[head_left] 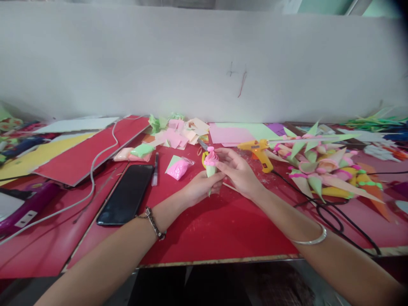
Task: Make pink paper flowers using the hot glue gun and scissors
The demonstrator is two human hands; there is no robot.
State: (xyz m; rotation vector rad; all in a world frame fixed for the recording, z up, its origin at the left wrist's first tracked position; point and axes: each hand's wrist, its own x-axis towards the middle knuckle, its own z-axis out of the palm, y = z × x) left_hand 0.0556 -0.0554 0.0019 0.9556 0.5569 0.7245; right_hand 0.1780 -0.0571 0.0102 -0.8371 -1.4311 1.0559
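Note:
A small craft ice-cream cone (210,171), with a pale green paper cone and a swirled pink top, stands upright above the red table. My left hand (200,188) is closed around the green lower part. From the right, my right hand (239,172) has its thumb and fingers at the pink rim, pinching it; the exact fingertip contact is partly hidden. Just behind the hands lie scissors with yellow handles (204,160), mostly covered. A clear bag of bright pink clay (179,168) rests left of the cone.
A yellow glue gun (259,152) with a black cord lies right, beside a pile of paper cones (321,163). Left are a black phone (126,195), a pen (155,170), bagged clay (142,150), a red board (95,148) and a white cable. Paper scraps (174,134) lie behind.

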